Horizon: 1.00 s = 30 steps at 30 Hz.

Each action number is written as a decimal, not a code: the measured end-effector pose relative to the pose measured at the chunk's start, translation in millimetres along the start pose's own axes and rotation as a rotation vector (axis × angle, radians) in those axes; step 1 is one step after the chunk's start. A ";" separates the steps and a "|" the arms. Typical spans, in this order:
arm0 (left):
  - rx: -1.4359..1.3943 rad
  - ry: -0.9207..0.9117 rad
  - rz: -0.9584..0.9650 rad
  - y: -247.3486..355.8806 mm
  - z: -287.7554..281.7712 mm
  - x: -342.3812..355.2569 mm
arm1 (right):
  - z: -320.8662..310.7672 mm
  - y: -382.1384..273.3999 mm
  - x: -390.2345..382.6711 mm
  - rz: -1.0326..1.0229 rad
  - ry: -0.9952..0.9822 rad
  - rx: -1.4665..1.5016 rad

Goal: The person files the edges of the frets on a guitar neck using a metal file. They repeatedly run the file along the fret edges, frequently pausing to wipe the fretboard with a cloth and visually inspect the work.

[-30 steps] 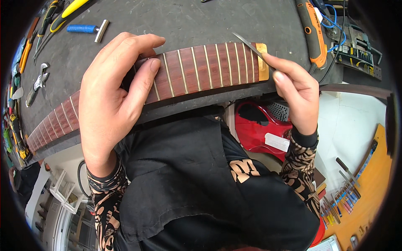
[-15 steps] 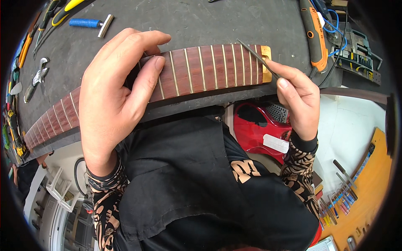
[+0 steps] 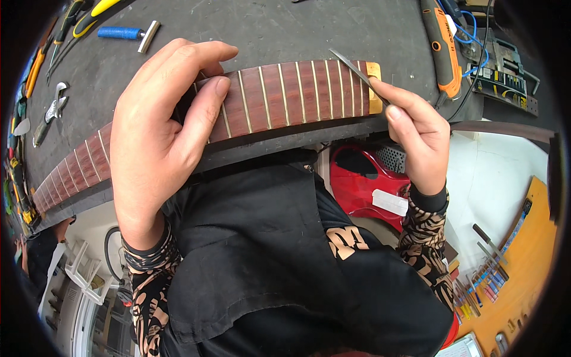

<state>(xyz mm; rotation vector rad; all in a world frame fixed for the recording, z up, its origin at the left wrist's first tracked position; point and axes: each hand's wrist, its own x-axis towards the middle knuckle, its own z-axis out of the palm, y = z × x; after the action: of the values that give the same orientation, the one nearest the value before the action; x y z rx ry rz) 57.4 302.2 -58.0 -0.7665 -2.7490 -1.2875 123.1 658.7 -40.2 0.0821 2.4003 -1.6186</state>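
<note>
A guitar neck (image 3: pixel 270 98) with a dark reddish fretboard and pale metal frets lies across the near edge of the bench. Around its middle, my left hand (image 3: pixel 151 125) is wrapped, the thumb on the fretboard's near side and the fingers curled over the far side. My right hand (image 3: pixel 421 134) pinches a slim grey file (image 3: pixel 352 66) between thumb and index finger. The file slants over the last frets at the right, its tip reaching past the far edge. A brass-coloured end piece (image 3: pixel 375 104) shows beside the right fingers. Whether the file touches a fret I cannot tell.
On the dark bench mat (image 3: pixel 285 30) lie a blue-handled roller-like tool (image 3: pixel 128 33) and an adjustable wrench (image 3: pixel 53 110). Several hand tools line the left edge. An orange-and-black power tool (image 3: pixel 443 53) with cables sits at the right. Below the bench is a glossy red body (image 3: pixel 357 184).
The right hand and file have shifted slightly left and the file's tip has slid farther out beyond the neck's far edge. The neck and left hand have moved a little left.
</note>
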 end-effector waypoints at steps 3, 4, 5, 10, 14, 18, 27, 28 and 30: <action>-0.009 0.001 0.015 -3.3 2.9 -0.2 | -4.1 4.9 -4.3 -0.018 0.000 -0.001; -0.006 -0.002 0.020 -2.3 3.0 0.6 | 3.5 7.5 -0.7 -0.118 0.033 -0.135; -0.003 -0.005 0.026 -1.5 3.2 1.3 | 9.9 9.4 3.8 -0.216 0.067 -0.270; -0.008 0.000 0.015 -2.4 1.5 -0.7 | 20.4 -1.5 35.3 -0.608 0.034 -0.802; 0.003 0.015 0.034 -2.8 1.8 0.2 | 20.5 -0.9 21.0 -0.350 0.024 -0.358; 0.001 0.012 -0.001 -1.9 2.0 -2.2 | 17.3 -9.5 -4.8 0.068 0.017 0.132; 0.010 0.009 0.014 -1.6 1.6 -1.1 | 38.5 -14.3 33.1 -0.613 0.057 -0.843; 0.005 0.015 0.019 -3.2 1.9 -1.5 | 38.6 -14.5 34.0 -0.575 0.055 -0.821; -0.001 0.022 0.027 -3.7 1.6 0.0 | 36.4 -6.6 29.7 -0.513 0.085 -0.575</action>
<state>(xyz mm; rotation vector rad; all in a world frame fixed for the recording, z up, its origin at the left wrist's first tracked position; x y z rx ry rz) 56.1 301.3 -61.7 -0.7824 -2.7111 -1.2852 99.4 620.1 -53.9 -0.6202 3.0187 -1.0151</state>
